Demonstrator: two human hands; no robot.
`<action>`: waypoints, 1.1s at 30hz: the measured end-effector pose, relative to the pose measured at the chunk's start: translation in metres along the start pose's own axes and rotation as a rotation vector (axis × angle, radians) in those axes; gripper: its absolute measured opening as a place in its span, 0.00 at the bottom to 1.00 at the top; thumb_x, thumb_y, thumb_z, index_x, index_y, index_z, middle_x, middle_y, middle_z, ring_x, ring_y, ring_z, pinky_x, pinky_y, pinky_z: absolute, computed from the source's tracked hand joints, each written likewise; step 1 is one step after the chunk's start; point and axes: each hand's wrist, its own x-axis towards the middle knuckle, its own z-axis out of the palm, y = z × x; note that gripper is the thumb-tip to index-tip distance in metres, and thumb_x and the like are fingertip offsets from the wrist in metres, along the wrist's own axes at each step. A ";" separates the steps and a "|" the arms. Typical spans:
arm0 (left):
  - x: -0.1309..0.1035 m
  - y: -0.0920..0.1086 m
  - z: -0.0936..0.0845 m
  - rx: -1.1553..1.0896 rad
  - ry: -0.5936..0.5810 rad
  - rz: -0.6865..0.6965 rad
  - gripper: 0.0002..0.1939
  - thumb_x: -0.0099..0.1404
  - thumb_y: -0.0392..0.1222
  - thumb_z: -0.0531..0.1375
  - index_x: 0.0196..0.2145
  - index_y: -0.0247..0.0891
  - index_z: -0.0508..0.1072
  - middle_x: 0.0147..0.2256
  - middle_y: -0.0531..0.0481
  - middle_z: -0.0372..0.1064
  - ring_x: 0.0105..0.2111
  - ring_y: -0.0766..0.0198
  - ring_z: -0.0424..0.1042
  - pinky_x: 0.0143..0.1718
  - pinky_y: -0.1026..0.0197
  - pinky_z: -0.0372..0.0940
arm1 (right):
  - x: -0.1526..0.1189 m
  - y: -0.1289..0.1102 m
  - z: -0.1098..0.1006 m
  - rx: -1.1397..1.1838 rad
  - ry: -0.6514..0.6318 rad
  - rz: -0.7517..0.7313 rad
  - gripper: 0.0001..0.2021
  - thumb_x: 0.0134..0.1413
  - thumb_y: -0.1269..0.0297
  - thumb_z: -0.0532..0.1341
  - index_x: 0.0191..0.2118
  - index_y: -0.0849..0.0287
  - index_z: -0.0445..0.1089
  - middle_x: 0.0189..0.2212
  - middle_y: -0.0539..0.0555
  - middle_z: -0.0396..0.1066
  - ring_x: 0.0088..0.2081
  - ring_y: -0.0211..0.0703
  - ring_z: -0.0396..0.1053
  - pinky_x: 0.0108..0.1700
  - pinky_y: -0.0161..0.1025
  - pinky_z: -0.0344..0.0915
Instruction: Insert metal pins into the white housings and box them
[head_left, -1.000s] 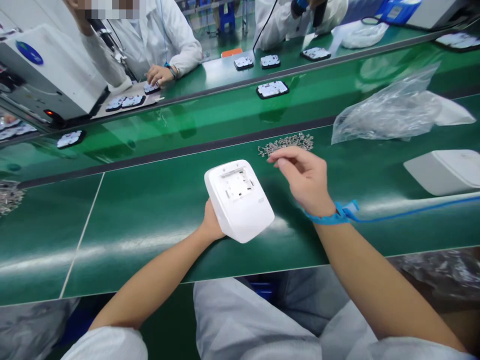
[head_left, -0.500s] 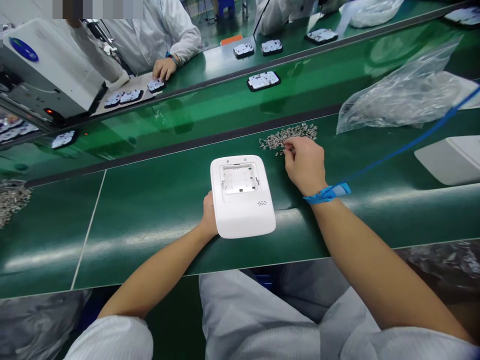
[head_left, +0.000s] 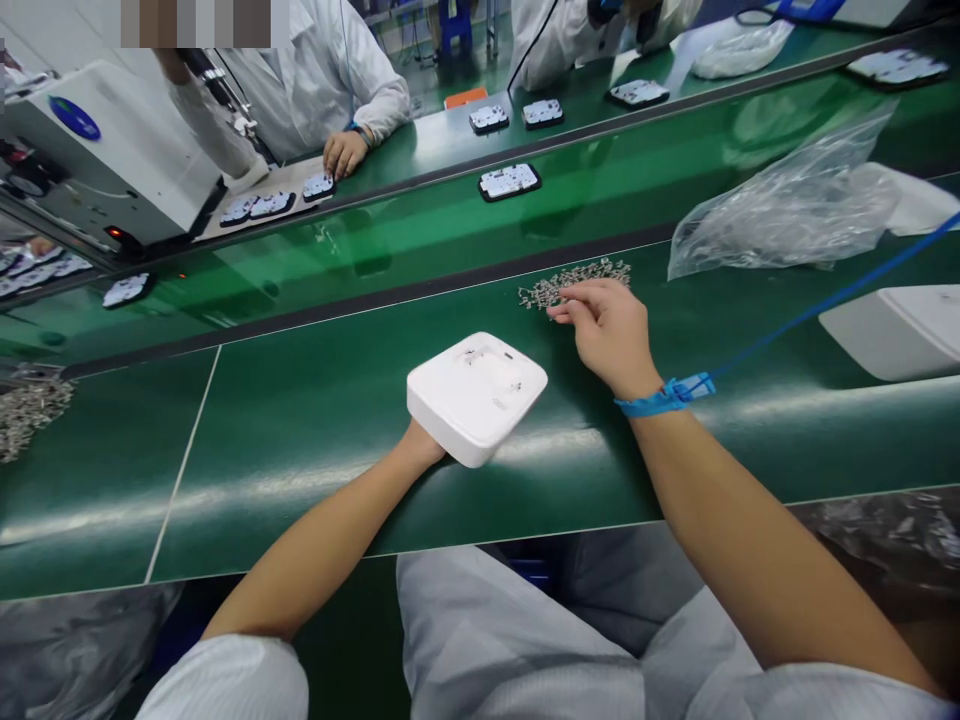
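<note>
My left hand (head_left: 427,444) grips a white plastic device housing (head_left: 480,400) from below, its fingers mostly hidden underneath. The housing is tilted above the green work surface, its recessed side facing up with a row of small slots. To its right, my right hand (head_left: 611,330) is at the near edge of a loose pile of small metal screws (head_left: 551,288). Thumb and fingers are pinched together there; whatever they hold is too small to make out. A blue wrist strap (head_left: 660,397) with a cord circles my right wrist.
Beyond the dark rail, a green conveyor belt (head_left: 420,215) carries circuit-board assemblies (head_left: 510,181). A clear plastic bag (head_left: 787,205) and another white housing (head_left: 892,330) lie to the right. More screws (head_left: 30,410) are at far left. Across the belt, a co-worker's hand (head_left: 345,153) touches a board beside a machine (head_left: 120,150).
The housing has turned and tilted in my left hand, so its side wall now shows. My right hand has shifted slightly left at the screw pile. The board on the belt has moved left.
</note>
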 end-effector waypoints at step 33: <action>0.000 0.020 0.011 0.446 0.405 0.369 0.19 0.44 0.40 0.66 0.36 0.38 0.68 0.35 0.52 0.72 0.35 0.62 0.73 0.37 0.63 0.67 | -0.014 -0.027 0.002 -0.424 -0.320 -0.145 0.03 0.63 0.68 0.62 0.38 0.59 0.73 0.36 0.57 0.71 0.38 0.49 0.68 0.43 0.44 0.65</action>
